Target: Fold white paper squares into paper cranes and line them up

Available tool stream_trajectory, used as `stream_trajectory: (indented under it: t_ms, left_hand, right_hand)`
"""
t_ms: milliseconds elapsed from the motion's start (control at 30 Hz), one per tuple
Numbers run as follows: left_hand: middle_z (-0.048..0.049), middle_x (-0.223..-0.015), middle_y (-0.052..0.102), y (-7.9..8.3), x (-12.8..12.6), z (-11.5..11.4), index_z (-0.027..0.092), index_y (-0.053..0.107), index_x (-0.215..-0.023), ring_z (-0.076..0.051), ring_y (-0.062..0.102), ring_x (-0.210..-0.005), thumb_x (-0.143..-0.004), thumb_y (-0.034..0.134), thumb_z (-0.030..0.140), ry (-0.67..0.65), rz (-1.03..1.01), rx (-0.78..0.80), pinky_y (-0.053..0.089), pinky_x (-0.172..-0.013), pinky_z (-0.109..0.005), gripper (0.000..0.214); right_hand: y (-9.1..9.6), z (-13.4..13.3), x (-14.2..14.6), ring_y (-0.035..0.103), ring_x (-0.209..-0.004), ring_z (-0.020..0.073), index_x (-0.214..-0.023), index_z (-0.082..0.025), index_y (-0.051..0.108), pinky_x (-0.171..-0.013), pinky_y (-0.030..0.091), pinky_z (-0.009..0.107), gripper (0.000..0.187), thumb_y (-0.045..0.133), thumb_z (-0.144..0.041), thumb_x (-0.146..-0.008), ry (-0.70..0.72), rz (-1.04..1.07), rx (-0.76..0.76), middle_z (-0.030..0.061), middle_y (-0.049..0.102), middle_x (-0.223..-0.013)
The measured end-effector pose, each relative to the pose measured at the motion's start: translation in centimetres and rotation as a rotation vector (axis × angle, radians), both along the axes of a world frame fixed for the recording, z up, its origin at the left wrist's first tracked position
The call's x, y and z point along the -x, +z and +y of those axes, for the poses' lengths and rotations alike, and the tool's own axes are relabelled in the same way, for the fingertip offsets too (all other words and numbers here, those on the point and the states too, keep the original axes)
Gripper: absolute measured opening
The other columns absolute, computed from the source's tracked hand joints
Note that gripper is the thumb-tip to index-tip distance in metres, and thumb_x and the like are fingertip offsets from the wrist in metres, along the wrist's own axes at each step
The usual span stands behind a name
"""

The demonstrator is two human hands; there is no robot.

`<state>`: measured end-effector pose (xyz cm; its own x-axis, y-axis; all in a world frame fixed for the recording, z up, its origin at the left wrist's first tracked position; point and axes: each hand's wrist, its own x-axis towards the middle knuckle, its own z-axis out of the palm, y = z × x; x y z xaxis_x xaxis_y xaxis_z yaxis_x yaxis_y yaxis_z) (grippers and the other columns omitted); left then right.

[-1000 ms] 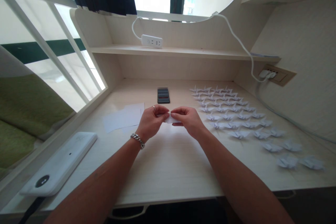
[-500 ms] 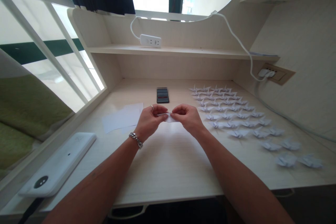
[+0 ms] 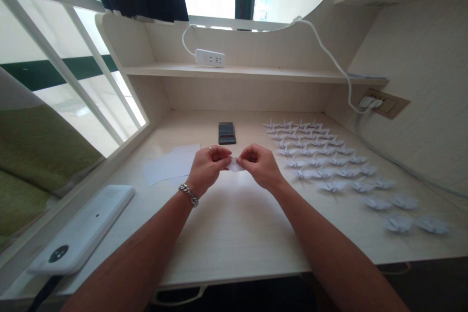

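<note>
Between my two hands is a small piece of folded white paper (image 3: 235, 165), held above the middle of the desk. My left hand (image 3: 211, 163), with a ring and a chain bracelet, pinches its left side between thumb and fingers. On the other side, my right hand (image 3: 259, 162) grips the paper's right edge with thumb and curled fingers. Fingertips cover part of the folds. Loose white paper sheets (image 3: 166, 165) lie just left of my left hand. Several rows of white paper cranes (image 3: 321, 161) stand to the right of my right hand.
A dark phone-like object (image 3: 227, 133) lies beyond my hands. At the left desk edge is a white device (image 3: 86, 229) with a dark cable. A power strip (image 3: 209, 57) sits on the shelf (image 3: 234, 71). A white cable runs to the wall socket (image 3: 387, 103).
My left fingers have shifted slightly along the paper, and more of its middle shows between the hands. The cranes and sheets stay where they were.
</note>
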<state>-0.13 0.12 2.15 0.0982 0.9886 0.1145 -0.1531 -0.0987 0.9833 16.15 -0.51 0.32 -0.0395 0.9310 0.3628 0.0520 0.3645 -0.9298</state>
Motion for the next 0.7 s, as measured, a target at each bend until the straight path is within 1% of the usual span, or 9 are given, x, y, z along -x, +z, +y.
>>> stream_trajectory:
  t_ms: [133, 233, 367, 467, 567, 700]
  left_hand:
    - [-0.005, -0.074, 0.072, 0.16, 0.19, -0.08, 0.011, 0.07, -0.082, -0.016, 0.067, -0.068, -0.06, 0.081, 0.026, -0.041, 0.022, 0.025, 0.057, -0.066, -0.032, 0.029]
    - [-0.0053, -0.074, 0.072, 0.04, 0.12, -0.04, 0.011, 0.069, -0.082, -0.016, 0.067, -0.068, -0.06, 0.082, 0.026, -0.048, 0.08, -0.014, 0.056, -0.066, -0.031, 0.029]
    - [-0.0033, -0.07, 0.071, -0.33, 0.05, 0.23, 0.012, 0.068, -0.077, -0.014, 0.065, -0.066, -0.059, 0.082, 0.021, 0.02, 0.108, -0.084, 0.053, -0.065, -0.028, 0.026]
    - [-0.0022, -0.07, 0.07, -0.55, 0.11, 0.41, 0.012, 0.067, -0.077, -0.013, 0.065, -0.066, -0.058, 0.083, 0.02, 0.042, 0.082, -0.088, 0.053, -0.064, -0.027, 0.026]
    - [-0.0017, -0.07, 0.069, -0.71, 0.13, 0.48, 0.012, 0.067, -0.076, -0.013, 0.064, -0.066, -0.058, 0.083, 0.02, 0.046, 0.07, -0.078, 0.053, -0.065, -0.027, 0.026]
    - [-0.0013, -0.069, 0.069, -0.67, 0.05, 0.43, 0.012, 0.066, -0.075, -0.013, 0.064, -0.065, -0.057, 0.083, 0.019, 0.063, 0.069, -0.082, 0.053, -0.065, -0.027, 0.026]
  right_hand:
    - [0.0, 0.14, -0.22, 0.059, -0.062, 0.0146, -0.073, -0.018, 0.06, -0.057, 0.046, 0.027, 0.016, 0.074, -0.026, -0.07, 0.006, -0.012, -0.002, 0.0009, 0.065, -0.068]
    - [-0.1, 0.19, -0.17, 0.061, -0.063, 0.0146, -0.073, -0.019, 0.059, -0.059, 0.047, 0.027, 0.016, 0.074, -0.025, -0.07, 0.028, -0.004, 0.008, 0.0004, 0.065, -0.069]
    - [-0.21, 0.41, -0.14, 0.064, -0.064, 0.0156, -0.081, -0.019, 0.061, -0.061, 0.052, 0.029, 0.02, 0.074, -0.026, -0.068, 0.055, 0.077, 0.097, 0.0, 0.067, -0.069]
    - [-0.14, 0.57, -0.26, 0.065, -0.063, 0.0164, -0.083, -0.018, 0.061, -0.061, 0.054, 0.032, 0.024, 0.074, -0.027, -0.066, 0.04, 0.122, 0.162, 0.0001, 0.068, -0.068]
    - [-0.15, 0.63, -0.25, 0.064, -0.062, 0.016, -0.081, -0.018, 0.061, -0.059, 0.054, 0.031, 0.022, 0.073, -0.028, -0.066, 0.006, 0.111, 0.164, 0.0001, 0.067, -0.067]
    - [-0.35, 0.63, -0.02, 0.064, -0.066, 0.0157, -0.082, -0.018, 0.062, -0.061, 0.054, 0.03, 0.023, 0.075, -0.028, -0.066, 0.026, 0.099, 0.139, 0.0001, 0.066, -0.07]
